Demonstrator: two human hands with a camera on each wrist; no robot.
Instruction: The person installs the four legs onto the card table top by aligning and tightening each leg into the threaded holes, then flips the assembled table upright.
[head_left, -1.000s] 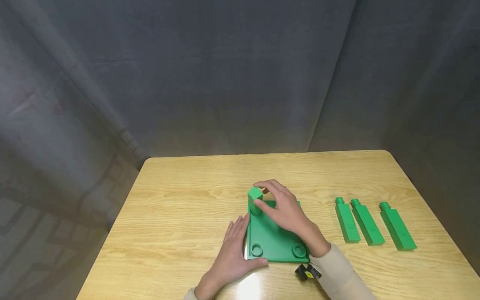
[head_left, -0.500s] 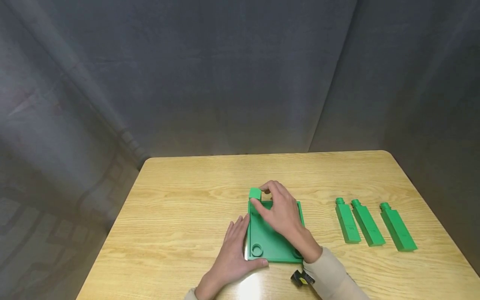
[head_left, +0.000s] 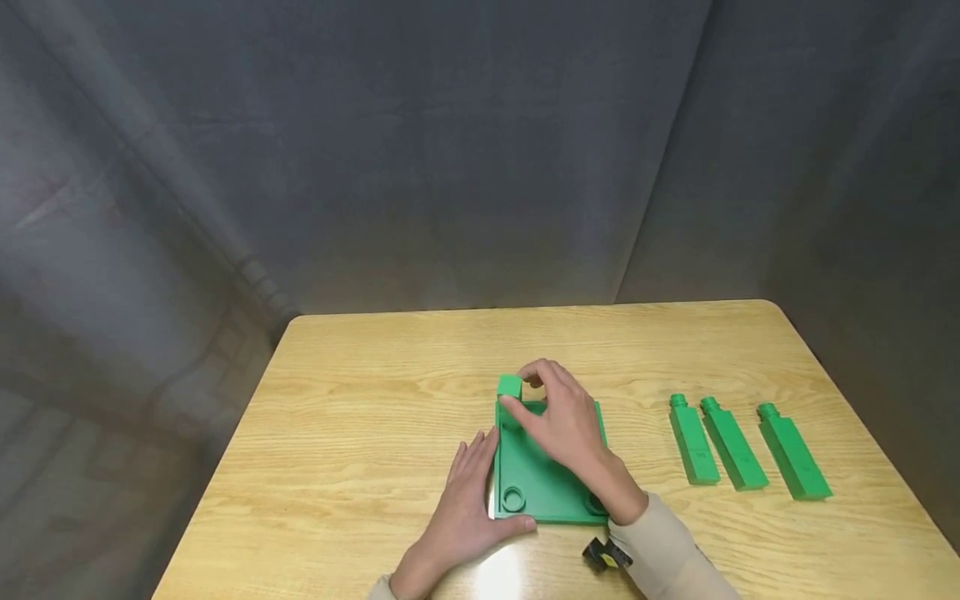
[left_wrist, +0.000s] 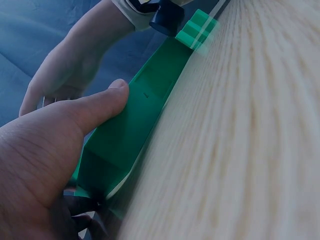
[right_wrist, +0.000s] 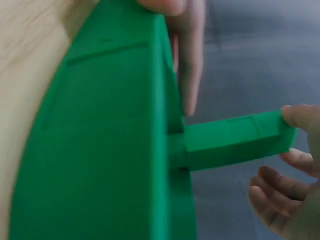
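Your right grip (head_left: 561, 421) pinches the upper end of a green post (head_left: 510, 387) between thumb and fingers. From the head view, your right forearm reaches in from the near right, crossing the green tray (head_left: 543, 479), with your wrist above its near-right corner. The post stands at the tray's far-left corner, to the left of your palm. Your left grip (head_left: 468, 496) is spread wide, straight fingers along the tray's left edge, thumb at the near edge. The desk (head_left: 375, 400) runs well past the tray's far edge; three loose posts (head_left: 735, 450) lie well apart from its right edge.

In the left wrist view, your left thumb rests on the tray's side, and your right forearm and hand show beyond it.

In the right wrist view, your thumb and a fingertip meet the post's outer end, your lower fingers curled off it. Its narrower neck meets the tray just inside the raised rim.
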